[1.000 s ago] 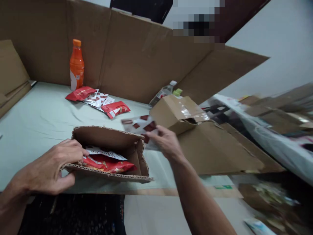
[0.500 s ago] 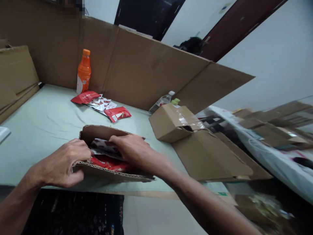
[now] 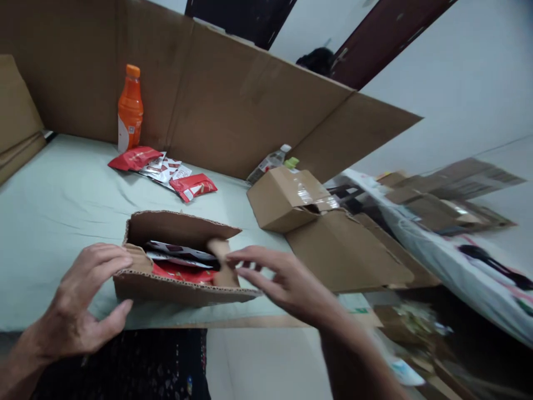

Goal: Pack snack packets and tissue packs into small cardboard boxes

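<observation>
A small cardboard box (image 3: 175, 291) stands with its top open near the table's front edge. Inside it, silver-and-dark patterned packets (image 3: 183, 253) stand on edge beside a red packet (image 3: 183, 273). My left hand (image 3: 85, 300) is open at the box's left end, fingertips on or just over the folded left flap (image 3: 139, 259) and thumb spread away. At the right end, my right hand (image 3: 277, 275) has its fingers apart, nothing between them. Its fingertips are close to the blurred right flap (image 3: 227, 272); whether they touch it I cannot tell.
An orange bottle (image 3: 130, 111) stands at the back against a cardboard wall (image 3: 233, 94). Red packets (image 3: 194, 186) and silver ones (image 3: 166, 169) lie before it. To the right are a taped box (image 3: 278, 200), a clear bottle (image 3: 270, 161) and a large cardboard piece (image 3: 341, 250).
My right hand has come out of the box to its right end, leaving the patterned packet inside. My left hand has loosened from the box's left edge and opened. The view has shifted slightly.
</observation>
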Tool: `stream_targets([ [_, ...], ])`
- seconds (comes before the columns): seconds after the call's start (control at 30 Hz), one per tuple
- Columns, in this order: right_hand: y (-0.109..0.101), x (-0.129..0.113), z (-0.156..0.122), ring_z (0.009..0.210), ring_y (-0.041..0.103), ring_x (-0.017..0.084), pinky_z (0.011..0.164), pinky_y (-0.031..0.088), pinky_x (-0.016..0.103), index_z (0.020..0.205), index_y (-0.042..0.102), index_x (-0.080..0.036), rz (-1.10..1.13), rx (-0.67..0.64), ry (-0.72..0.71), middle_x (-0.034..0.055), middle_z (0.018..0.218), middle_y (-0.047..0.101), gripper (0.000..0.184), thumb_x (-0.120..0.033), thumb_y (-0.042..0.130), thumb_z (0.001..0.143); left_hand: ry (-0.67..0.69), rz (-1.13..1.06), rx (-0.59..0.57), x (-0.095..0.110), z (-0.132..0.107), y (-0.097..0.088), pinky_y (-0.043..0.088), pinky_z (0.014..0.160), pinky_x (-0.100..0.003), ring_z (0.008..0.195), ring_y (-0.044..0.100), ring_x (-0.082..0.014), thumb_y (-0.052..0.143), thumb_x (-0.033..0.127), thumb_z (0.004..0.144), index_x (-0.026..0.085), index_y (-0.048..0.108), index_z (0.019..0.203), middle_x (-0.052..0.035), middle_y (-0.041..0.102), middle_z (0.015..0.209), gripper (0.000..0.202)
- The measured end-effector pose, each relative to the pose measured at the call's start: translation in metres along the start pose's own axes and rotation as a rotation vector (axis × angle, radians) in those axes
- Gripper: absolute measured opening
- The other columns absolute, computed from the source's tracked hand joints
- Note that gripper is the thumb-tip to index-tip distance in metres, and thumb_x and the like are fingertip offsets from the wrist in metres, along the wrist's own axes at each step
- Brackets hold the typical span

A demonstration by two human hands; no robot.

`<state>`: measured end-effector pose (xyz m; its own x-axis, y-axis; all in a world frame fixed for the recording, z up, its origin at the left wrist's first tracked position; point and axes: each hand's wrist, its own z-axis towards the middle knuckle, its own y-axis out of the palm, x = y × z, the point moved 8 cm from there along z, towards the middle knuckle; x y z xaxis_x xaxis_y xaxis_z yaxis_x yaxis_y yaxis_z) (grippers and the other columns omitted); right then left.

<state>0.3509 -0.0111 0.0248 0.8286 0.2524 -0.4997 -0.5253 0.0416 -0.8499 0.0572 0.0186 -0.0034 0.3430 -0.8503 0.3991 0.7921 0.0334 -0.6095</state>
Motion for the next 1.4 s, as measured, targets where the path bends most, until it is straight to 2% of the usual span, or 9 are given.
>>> stream_targets([
  [0.13,0.033,0.009,0.009,0.084,0.072,0.018,0.076,0.057,0.03,0.108,0.08,-0.024,0.061,-0.198,-0.08,0.0054,0.098,0.08,0.025,-0.022,0.057,0.098,-0.035,-0.032,-0.043,-0.003,0.012,0.015,0.053,0.106,-0.043,0.114,0.066,-0.0255,0.06,0.022,0.098,0.022,0.056,0.132,-0.0061,0.072,0.115,0.034],
  [0.33,0.03,0.007,0.014,0.094,0.073,0.02,0.081,0.058,0.032,0.112,0.079,-0.023,0.024,-0.278,-0.202,0.0065,0.102,0.079,0.033,-0.013,0.051,0.099,-0.119,0.113,0.008,-0.006,0.019,0.011,0.059,0.092,-0.033,0.101,0.072,-0.0214,0.06,0.029,0.102,0.025,0.058,0.132,-0.0039,0.073,0.113,0.03],
  [0.53,-0.025,0.008,0.015,0.116,0.069,0.024,0.095,0.058,0.039,0.144,0.061,-0.026,0.055,0.243,-0.195,0.012,0.138,0.069,0.042,-0.038,0.056,0.105,-0.148,0.193,-0.015,-0.006,0.022,0.015,0.06,0.095,-0.039,0.107,0.071,-0.025,0.058,0.032,0.103,0.025,0.056,0.135,-0.0057,0.07,0.118,0.033],
  [0.67,0.02,-0.009,0.004,0.14,0.055,0.033,0.113,0.047,0.055,0.157,0.048,-0.023,-0.06,-0.015,-0.317,0.0169,0.155,0.057,0.071,-0.063,0.057,0.099,-0.14,0.249,0.018,-0.005,0.025,0.013,0.054,0.11,-0.052,0.14,0.053,-0.0344,0.058,0.026,0.102,0.026,0.046,0.148,-0.0132,0.05,0.151,0.048],
  [0.77,0.05,-0.01,-0.006,0.148,0.046,0.039,0.12,0.036,0.063,0.158,0.048,-0.021,-0.175,-0.13,-0.357,0.0184,0.158,0.054,0.082,-0.069,0.061,0.093,-0.053,0.198,-0.104,-0.004,0.027,0.024,0.054,0.108,-0.052,0.135,0.058,-0.0309,0.051,0.02,0.103,0.029,0.053,0.139,-0.0085,0.058,0.144,0.037],
  [0.93,0.057,-0.004,0.013,0.159,0.02,0.045,0.124,0.023,0.069,0.159,0.047,-0.03,-0.25,-0.202,-0.308,0.0155,0.172,0.031,0.093,-0.071,0.075,0.081,-0.033,0.105,-0.135,-0.016,0.027,0.026,0.054,0.103,-0.049,0.118,0.068,-0.0276,0.05,0.02,0.103,0.028,0.059,0.129,-0.0064,0.07,0.128,0.03],
  [1.1,0.056,-0.007,0.032,0.156,0.031,0.033,0.124,0.029,0.056,0.159,0.047,-0.024,-0.135,-0.275,-0.354,0.0176,0.17,0.034,0.087,-0.057,0.078,0.083,-0.081,0.139,-0.087,-0.026,0.026,0.029,0.052,0.102,-0.057,0.119,0.065,-0.0338,0.049,0.031,0.104,0.035,0.059,0.134,-0.0063,0.065,0.133,0.032],
  [1.23,0.033,0.034,-0.016,0.153,0.037,0.034,0.122,0.034,0.058,0.16,0.045,-0.025,-0.1,-0.149,-0.165,0.0166,0.168,0.038,0.084,-0.051,0.075,0.086,-0.174,0.179,-0.086,-0.031,0.019,0.03,0.061,0.088,-0.05,0.138,0.051,-0.0409,0.053,0.043,0.102,0.035,0.049,0.15,-0.0094,0.043,0.16,0.048],
  [1.4,-0.038,0.154,-0.115,0.148,0.045,0.038,0.12,0.038,0.058,0.153,0.054,-0.018,-0.289,0.215,0.366,0.0209,0.161,0.047,0.075,-0.053,0.066,0.088,-0.147,0.198,-0.137,-0.048,0.011,0.052,0.063,0.068,-0.037,0.128,0.06,-0.037,0.052,0.046,0.102,0.032,0.058,0.139,-0.0112,0.056,0.147,0.039],
])
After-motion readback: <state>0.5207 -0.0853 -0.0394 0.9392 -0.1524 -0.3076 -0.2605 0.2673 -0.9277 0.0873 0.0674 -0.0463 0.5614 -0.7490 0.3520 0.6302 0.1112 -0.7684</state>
